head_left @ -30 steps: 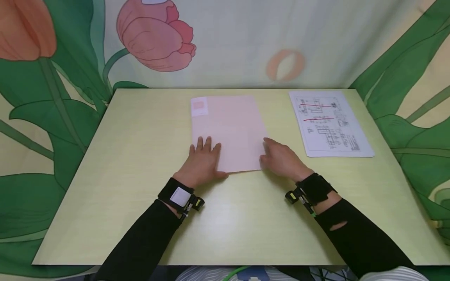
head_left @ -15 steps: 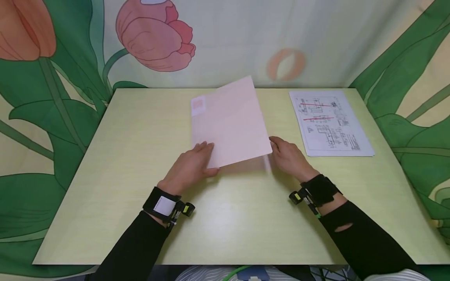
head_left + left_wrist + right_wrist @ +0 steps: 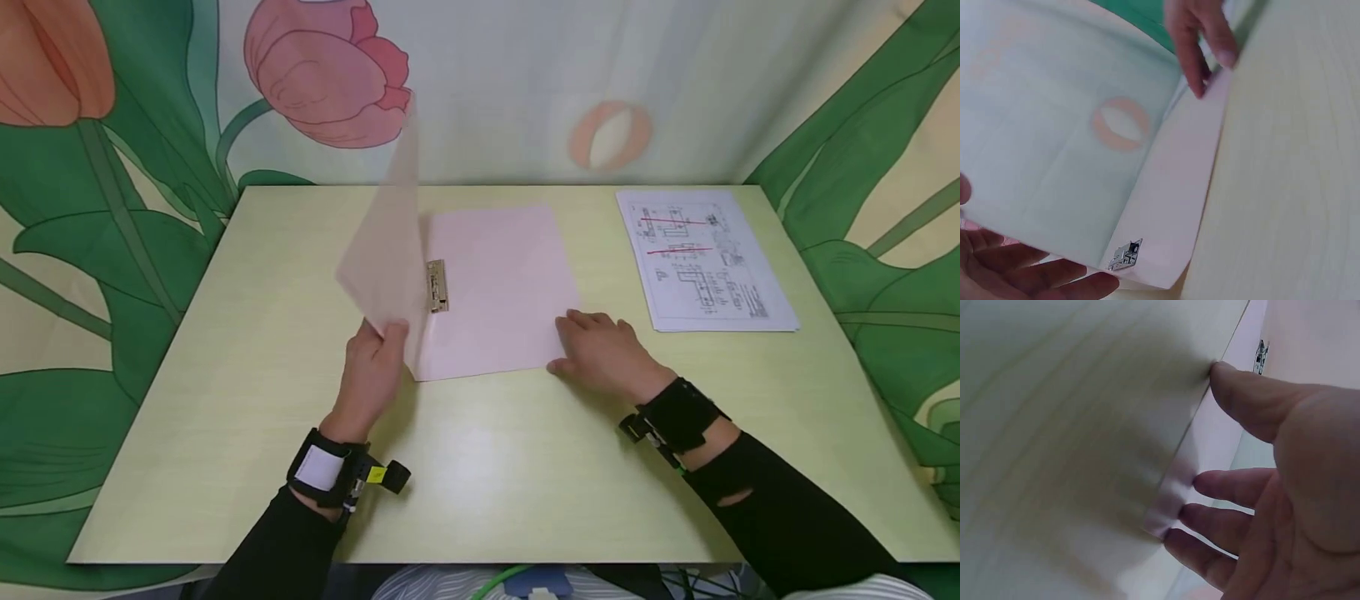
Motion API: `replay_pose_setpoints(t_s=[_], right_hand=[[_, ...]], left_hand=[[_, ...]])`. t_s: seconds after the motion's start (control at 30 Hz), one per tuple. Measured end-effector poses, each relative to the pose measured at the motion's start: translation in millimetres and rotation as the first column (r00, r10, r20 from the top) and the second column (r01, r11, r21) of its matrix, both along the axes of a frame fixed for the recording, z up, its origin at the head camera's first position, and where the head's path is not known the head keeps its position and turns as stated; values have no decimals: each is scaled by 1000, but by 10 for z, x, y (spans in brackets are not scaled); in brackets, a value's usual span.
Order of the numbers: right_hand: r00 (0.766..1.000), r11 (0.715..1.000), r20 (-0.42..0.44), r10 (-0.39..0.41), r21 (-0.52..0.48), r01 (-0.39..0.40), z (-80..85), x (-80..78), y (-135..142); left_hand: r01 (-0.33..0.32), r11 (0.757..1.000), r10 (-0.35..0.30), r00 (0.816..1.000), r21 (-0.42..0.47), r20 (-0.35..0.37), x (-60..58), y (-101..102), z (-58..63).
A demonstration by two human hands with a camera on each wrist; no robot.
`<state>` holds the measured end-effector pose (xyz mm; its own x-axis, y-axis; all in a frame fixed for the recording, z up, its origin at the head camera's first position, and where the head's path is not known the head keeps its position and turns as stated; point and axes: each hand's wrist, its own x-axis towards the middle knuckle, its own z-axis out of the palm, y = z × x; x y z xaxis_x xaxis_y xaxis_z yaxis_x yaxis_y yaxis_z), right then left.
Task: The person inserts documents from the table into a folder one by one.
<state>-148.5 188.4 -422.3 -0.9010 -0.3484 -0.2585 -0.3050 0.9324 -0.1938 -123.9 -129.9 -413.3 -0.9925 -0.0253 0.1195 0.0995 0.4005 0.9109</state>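
A pale pink file folder (image 3: 498, 287) lies on the table with its thin, see-through front cover (image 3: 392, 242) standing up at a tilt on the left. My left hand (image 3: 369, 371) holds that cover by its lower edge, thumb on one side and fingers on the other. Inside, beside the fold, sits a metal clip (image 3: 437, 286), which also shows in the left wrist view. My right hand (image 3: 603, 352) rests at the folder's lower right corner. In the right wrist view its thumb and loosely bent fingertips (image 3: 1207, 482) touch the folder's edge.
A stack of white printed sheets (image 3: 708, 262) with line drawings and red strokes lies at the right of the pale wooden table (image 3: 247, 350). Behind the table hangs a flower-patterned curtain (image 3: 517, 92).
The folder's cover has lifted from the right and swung over to the left, uncovering the clip. The left hand has moved left and now grips the cover; the right hand stays near the corner.
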Motion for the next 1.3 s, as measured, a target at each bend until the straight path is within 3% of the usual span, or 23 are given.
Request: replay_pose_setpoints(t_s=[0.03, 0.1, 0.13, 0.2, 0.27, 0.37, 0.43, 0.5, 0.57, 0.63, 0.67, 0.73, 0.77, 0.8, 0.83, 0.87, 0.93, 1.0, 1.03, 1.17, 1.3], right_hand=[[1000, 1000, 2, 7, 17, -7, 4, 13, -3], [1000, 999, 0, 18, 40, -18, 11, 36, -2], [1000, 999, 2, 21, 46, -21, 17, 49, 1], [1000, 998, 2, 27, 53, -27, 32, 74, 9], [1000, 998, 1, 31, 60, -31, 45, 100, 23], [999, 997, -3, 36, 66, -36, 52, 136, 46], [999, 996, -14, 45, 73, -44, 48, 152, 62], [998, 996, -27, 56, 76, -54, 43, 165, 75], [996, 995, -44, 72, 76, -69, 40, 173, 91], [995, 994, -58, 86, 74, -82, 37, 182, 107], [994, 994, -64, 94, 69, -89, 37, 186, 115], [992, 993, -71, 104, 59, -100, 38, 194, 133], [992, 994, -69, 103, 51, -100, 40, 199, 139], [992, 994, -67, 104, 44, -101, 41, 203, 145], [992, 994, -66, 103, 38, -101, 39, 208, 152], [993, 994, -62, 102, 30, -100, 39, 210, 159], [993, 995, -63, 96, 24, -95, 33, 217, 169], [992, 994, -78, 104, 25, -102, 32, 225, 180], [991, 994, -85, 105, 25, -104, 34, 229, 187], [991, 996, -107, 84, 2, -84, 64, 231, 222], [996, 999, -76, 40, -11, -41, 117, 210, 271]], left_hand=[[-37, 996, 35, 999, 80, 16, 11, -37, 6], [-131, 963, 127, 991, 234, 31, 29, -127, 9], [-179, 932, 180, 983, 315, 26, 35, -179, 7], [-241, 842, 276, 961, 482, -2, 41, -291, 4], [-298, 772, 391, 919, 561, -50, 45, -407, 3], [-373, 716, 511, 856, 590, -77, 50, -574, 8], [-452, 717, 568, 820, 531, -68, 52, -676, 9], [-548, 736, 612, 790, 399, -43, 56, -768, -1], [-601, 765, 627, 778, 232, -53, 48, -850, -30], [-614, 790, 611, 787, -7, -82, 36, -917, -64], [-585, 799, 576, 811, -138, -105, 20, -947, -80], [-448, 809, 432, 892, -381, -131, -36, -984, -111], [-349, 800, 334, 935, -488, -121, -68, -986, -123], [-243, 784, 225, 969, -571, -102, -104, -978, -134], [-134, 757, 107, 991, -639, -81, -144, -964, -147], [-31, 725, 2, 999, -688, -43, -183, -938, -157], [129, 659, -159, 987, -741, 30, -242, -862, -179], [248, 624, -249, 962, -740, 113, -274, -775, -181], [293, 620, -275, 950, -728, 149, -281, -732, -180], [385, 640, -298, 922, -665, 246, -275, -536, -130], [372, 590, -249, 928, -717, 276, -292, -297, -41]])
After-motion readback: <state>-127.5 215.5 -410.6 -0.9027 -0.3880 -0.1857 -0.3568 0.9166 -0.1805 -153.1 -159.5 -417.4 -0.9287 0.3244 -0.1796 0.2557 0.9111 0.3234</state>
